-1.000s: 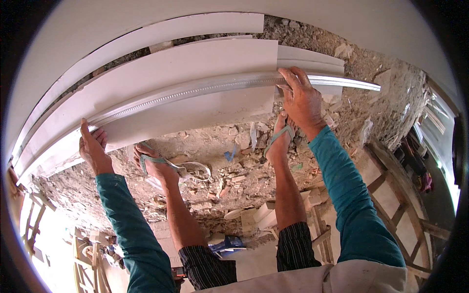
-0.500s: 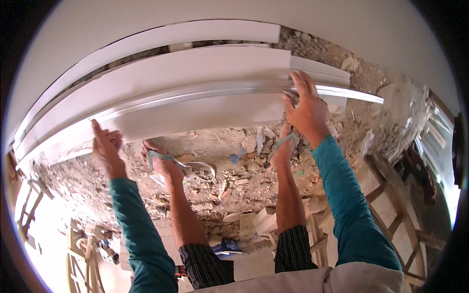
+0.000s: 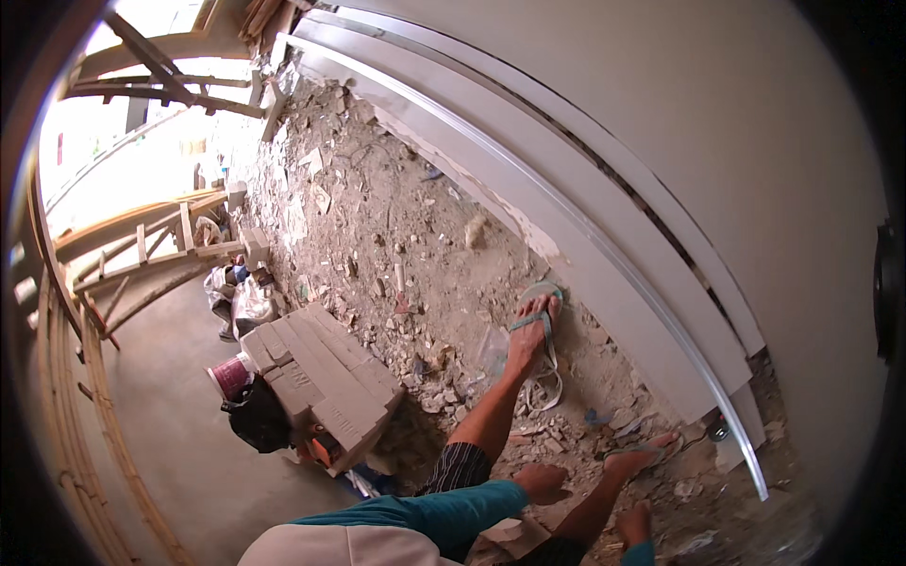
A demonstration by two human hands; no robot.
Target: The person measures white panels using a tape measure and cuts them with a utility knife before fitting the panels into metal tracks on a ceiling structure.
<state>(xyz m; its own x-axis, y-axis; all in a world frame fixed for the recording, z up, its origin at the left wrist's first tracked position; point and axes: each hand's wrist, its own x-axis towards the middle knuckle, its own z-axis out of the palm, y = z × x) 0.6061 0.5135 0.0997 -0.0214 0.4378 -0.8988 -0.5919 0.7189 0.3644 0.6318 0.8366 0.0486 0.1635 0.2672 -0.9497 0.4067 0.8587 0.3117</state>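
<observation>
Teal sleeves end in two bare hands, both now clear of the long white moulding (image 3: 604,274). A second ago both palms pressed flat on its face, the left hand toward one end and the right hand on the upper edge. That contact has ended.

1. Left hand (image 3: 543,483): loosely curled, nothing in it, held low over the rubble (image 3: 415,236) on the near side of the moulding, beside the person's knee.
2. Right hand (image 3: 634,524): low at the frame edge, just short of the moulding's near end. Only its back shows, so it cannot be told whether the fingers are spread or closed.
3. Feet: one sandalled foot (image 3: 533,325) rests close against the moulding's lower edge; the other (image 3: 642,457) stands on debris near its end.

The moulding lies unsupported by any hand, running lengthwise along the foot of the pale wall (image 3: 708,113), with a thin metal strip along its front edge. Since it remains in place with the hands off, it appears to be seated on its own. The view has also swung away along its length.

Away from the moulding, across the rubble, sits a stack of grey blocks (image 3: 316,377), with a pink-and-white bucket (image 3: 229,377) beside it. Farther still stands a timber frame (image 3: 142,245) in bright daylight.
</observation>
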